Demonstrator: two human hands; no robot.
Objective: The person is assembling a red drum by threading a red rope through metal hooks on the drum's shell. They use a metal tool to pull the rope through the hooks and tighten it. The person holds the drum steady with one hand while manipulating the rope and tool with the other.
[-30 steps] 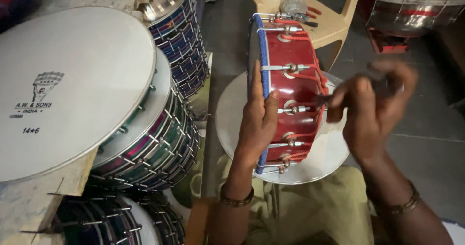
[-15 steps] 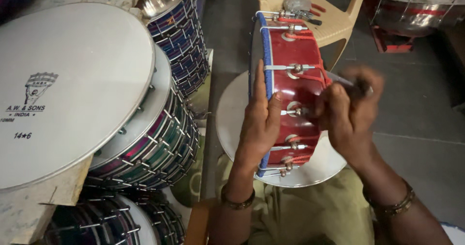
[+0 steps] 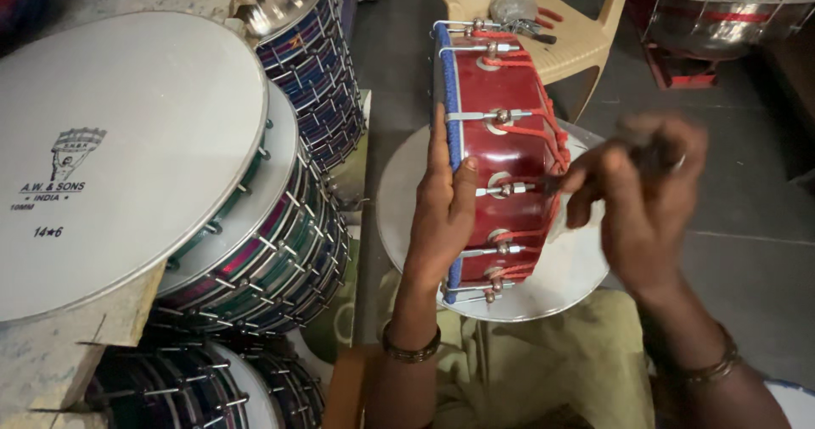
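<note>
Right hand (image 3: 641, 196), blurred, has shifted along red drum (image 3: 509, 149).

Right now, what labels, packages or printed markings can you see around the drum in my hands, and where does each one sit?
Printed maker's mark: on the large round white drumhead at far left; a small dark emblem with a few short dark text lines beneath it.
Clear crumpled plastic bag: on the cream plastic chair behind the red drum; no print visible.
No signs or screens in view.
</note>
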